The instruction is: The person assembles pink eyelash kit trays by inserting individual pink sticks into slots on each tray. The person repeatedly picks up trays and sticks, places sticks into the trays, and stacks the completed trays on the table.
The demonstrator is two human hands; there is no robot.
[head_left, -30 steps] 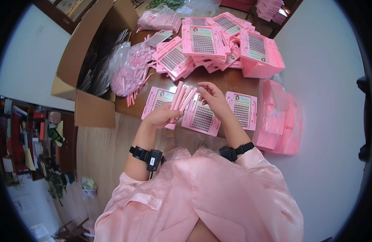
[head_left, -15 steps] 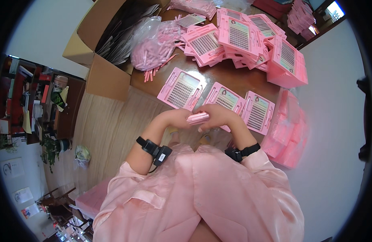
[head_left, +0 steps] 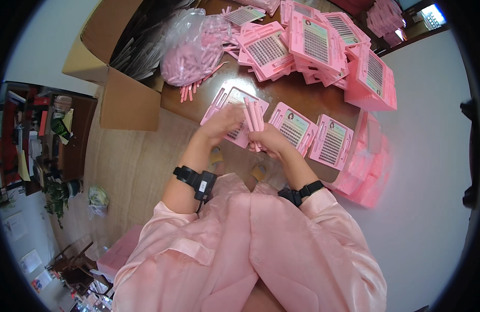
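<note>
In my right hand [head_left: 271, 140] is a bundle of several slim pink tubes [head_left: 254, 117], fingers wrapped round their lower ends and the tubes pointing up. My left hand [head_left: 225, 122] is just left of the bundle, over a pink lash tray [head_left: 234, 135] that it partly covers; its fingers are smeared by motion. Two more pink lash trays, a middle one [head_left: 293, 127] and a right one [head_left: 332, 141], lie along the table's near edge. Each has rows of dark lash clusters.
Pink lash trays [head_left: 312, 44] are piled at the back of the brown table [head_left: 193, 106]. A clear bag of pink tubes [head_left: 193, 57] sits behind loose pink sticks [head_left: 190, 91]. An open cardboard box [head_left: 128, 101] stands left; pink plastic-wrapped packs [head_left: 362, 171] are at the right.
The pink tubes, earlier lying sideways between both hands, now point upright in my right hand. My left hand has moved away from them, up and left over the left tray.
</note>
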